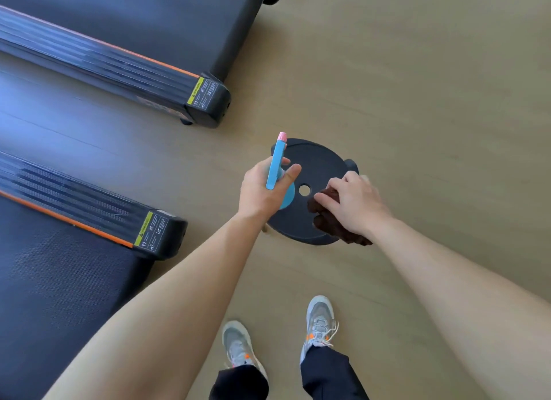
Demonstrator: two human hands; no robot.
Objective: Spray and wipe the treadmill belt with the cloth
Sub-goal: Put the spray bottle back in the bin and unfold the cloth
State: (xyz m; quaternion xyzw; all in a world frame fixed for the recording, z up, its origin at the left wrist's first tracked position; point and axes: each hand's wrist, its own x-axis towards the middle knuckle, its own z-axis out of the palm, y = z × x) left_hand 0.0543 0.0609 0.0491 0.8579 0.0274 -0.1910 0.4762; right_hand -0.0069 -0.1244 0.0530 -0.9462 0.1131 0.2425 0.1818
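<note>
— Where's the bottle (275, 164)?
— In the left hand (259, 190), fingers curled round its neck, above the stool's (316, 161) left edge.
— And the cloth (334, 226)?
— On the stool, bunched under the right hand (357, 202), whose fingers grip it. The belt (44, 295) lies well left of both hands.

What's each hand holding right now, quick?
Left hand: grips the blue spray bottle.
Right hand: grips the brown cloth on the black stool.
</note>
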